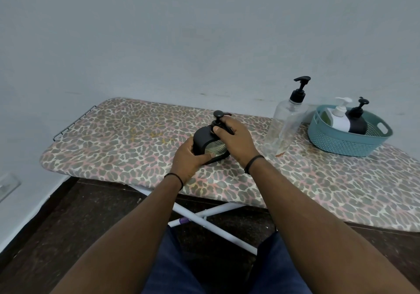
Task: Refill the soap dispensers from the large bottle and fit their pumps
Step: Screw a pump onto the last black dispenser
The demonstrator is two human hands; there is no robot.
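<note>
Left hand [187, 157] grips the black dispenser [203, 139] on the ironing board [113, 148], its long axis tipped, top pointing away. Right hand [235, 138] fingers [218, 130] curl round the pump [218, 117], seemingly seated.

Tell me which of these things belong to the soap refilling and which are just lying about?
Part of the job:
black dispenser, held by the left hand
its pump, gripped by the right hand
large clear bottle
white dispenser and second black dispenser in the basket

Just there:
ironing board
wall
</note>
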